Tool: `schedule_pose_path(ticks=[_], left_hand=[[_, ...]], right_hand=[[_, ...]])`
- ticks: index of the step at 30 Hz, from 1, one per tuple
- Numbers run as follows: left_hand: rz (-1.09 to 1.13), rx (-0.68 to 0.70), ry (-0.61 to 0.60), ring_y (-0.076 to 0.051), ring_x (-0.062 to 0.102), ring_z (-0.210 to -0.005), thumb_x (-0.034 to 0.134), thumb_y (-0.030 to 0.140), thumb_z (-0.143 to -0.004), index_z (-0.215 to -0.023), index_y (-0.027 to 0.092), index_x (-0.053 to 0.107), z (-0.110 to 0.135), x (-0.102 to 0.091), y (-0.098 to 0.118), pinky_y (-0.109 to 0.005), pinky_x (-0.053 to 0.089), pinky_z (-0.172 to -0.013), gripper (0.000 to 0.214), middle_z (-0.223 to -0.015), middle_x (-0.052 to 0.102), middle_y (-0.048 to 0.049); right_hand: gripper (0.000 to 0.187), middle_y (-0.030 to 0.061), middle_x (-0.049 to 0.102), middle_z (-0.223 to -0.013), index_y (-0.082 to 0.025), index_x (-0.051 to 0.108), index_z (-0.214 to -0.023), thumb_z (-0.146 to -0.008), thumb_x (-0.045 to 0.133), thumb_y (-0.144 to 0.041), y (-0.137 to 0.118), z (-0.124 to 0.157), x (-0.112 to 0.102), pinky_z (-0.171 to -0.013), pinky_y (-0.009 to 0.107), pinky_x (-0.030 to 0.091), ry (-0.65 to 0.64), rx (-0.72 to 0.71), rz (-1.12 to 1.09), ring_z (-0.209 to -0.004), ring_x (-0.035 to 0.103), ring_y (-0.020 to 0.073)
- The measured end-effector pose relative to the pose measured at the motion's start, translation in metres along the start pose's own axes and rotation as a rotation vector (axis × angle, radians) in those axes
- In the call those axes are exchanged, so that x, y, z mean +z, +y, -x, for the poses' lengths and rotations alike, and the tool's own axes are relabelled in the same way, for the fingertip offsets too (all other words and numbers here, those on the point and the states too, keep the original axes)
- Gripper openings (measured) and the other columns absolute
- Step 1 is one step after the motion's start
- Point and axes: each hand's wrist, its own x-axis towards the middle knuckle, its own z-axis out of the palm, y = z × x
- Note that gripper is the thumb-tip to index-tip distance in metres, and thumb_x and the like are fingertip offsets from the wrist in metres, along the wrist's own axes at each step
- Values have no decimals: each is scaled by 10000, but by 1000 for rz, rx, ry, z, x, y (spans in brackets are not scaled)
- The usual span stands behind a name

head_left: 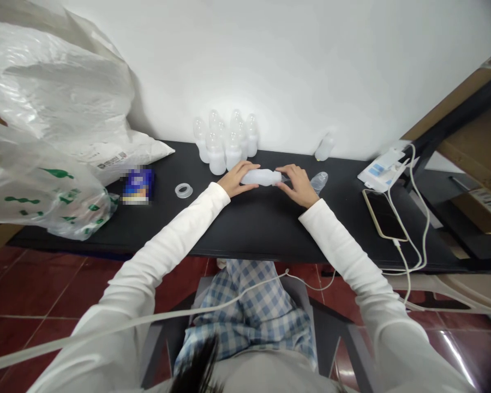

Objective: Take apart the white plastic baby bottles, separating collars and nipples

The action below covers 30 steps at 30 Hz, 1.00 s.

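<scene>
My left hand is wrapped around the body of a white plastic bottle that lies sideways just above the black table. My right hand is closed at the bottle's neck end, fingers pinched on it. A clear cap-like piece lies on the table just right of my right hand. Behind the hands, a cluster of several upright white bottles stands against the wall.
A small white bottle lies near the wall. A clear ring and a blue packet sit to the left, beside large plastic bags. A phone, white cables and a white charger box lie to the right.
</scene>
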Motion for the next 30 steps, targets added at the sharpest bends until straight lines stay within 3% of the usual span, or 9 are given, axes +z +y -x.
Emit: schedule_pose_path(ticks=[2, 4, 11, 17, 21, 24, 26, 28, 30], left_hand=[[12, -33, 14, -289, 619, -1191, 666, 486, -880, -1326, 185, 532, 1, 2, -3, -497, 516, -1031, 555, -1253, 604, -152], [24, -27, 18, -295, 628, -1182, 672, 485, -875, -1311, 184, 525, 2, 4, -5, -502, 529, -1012, 550, -1244, 613, -151], [-119, 255, 92, -296, 606, -1228, 611, 344, -924, -1352, 222, 465, -1, 13, -14, -540, 546, -1001, 468, -1264, 611, -154], [-223, 202, 50, -275, 558, -1307, 483, 271, -973, -1214, 230, 588, 0, 14, -14, -587, 488, -1096, 266, -1229, 662, -130], [-253, 206, 79, -227, 594, -1260, 464, 313, -988, -1089, 252, 630, 0, 15, -12, -558, 487, -1121, 203, -1142, 704, -78], [-240, 213, 68, -222, 609, -1239, 492, 295, -974, -1079, 262, 629, -1, 13, -11, -556, 489, -1113, 175, -1145, 707, -75], [-224, 191, 68, -248, 610, -1239, 533, 288, -947, -1112, 256, 622, -1, 10, -10, -562, 503, -1077, 190, -1173, 697, -102], [-233, 147, 82, -280, 616, -1225, 576, 297, -914, -1151, 235, 613, 0, 7, -9, -555, 523, -1027, 248, -1198, 682, -136], [-260, 101, 110, -296, 631, -1186, 608, 309, -884, -1166, 209, 605, 1, 5, -8, -534, 537, -981, 299, -1202, 672, -159]], right_hand=[[591, 136, 637, -1209, -198, 548, -1316, -946, 451, -648, -3, 0, 0, -906, 429, 400, 8, -22, 6, -1032, 571, 288], [580, 137, 659, -1142, -182, 564, -1278, -945, 453, -645, -4, 0, -1, -890, 421, 401, -3, -37, 27, -996, 579, 285], [650, 110, 651, -935, -182, 620, -1049, -950, 271, -722, -2, -1, -5, -864, 428, 391, -39, -51, 18, -885, 547, 260], [698, 37, 590, -757, -222, 540, -748, -912, 194, -806, -7, -2, -3, -819, 398, 405, -79, 51, -237, -746, 532, 201], [663, 8, 536, -656, -223, 509, -684, -930, 252, -782, -10, -2, -7, -725, 347, 405, -192, 113, -491, -678, 521, 172], [657, 6, 546, -648, -218, 517, -674, -943, 256, -757, -11, -3, -10, -715, 347, 407, -246, 135, -492, -657, 516, 167], [675, 29, 604, -711, -216, 558, -706, -969, 195, -720, -9, -4, -13, -779, 379, 418, -170, 117, -339, -709, 544, 186], [670, 74, 667, -870, -216, 622, -814, -1000, 147, -651, -3, -4, -19, -880, 437, 404, 14, 125, -105, -857, 578, 230], [580, 130, 668, -1041, -204, 649, -962, -1011, 226, -597, 8, -2, -25, -945, 500, 371, 212, 208, 140, -1010, 568, 289]])
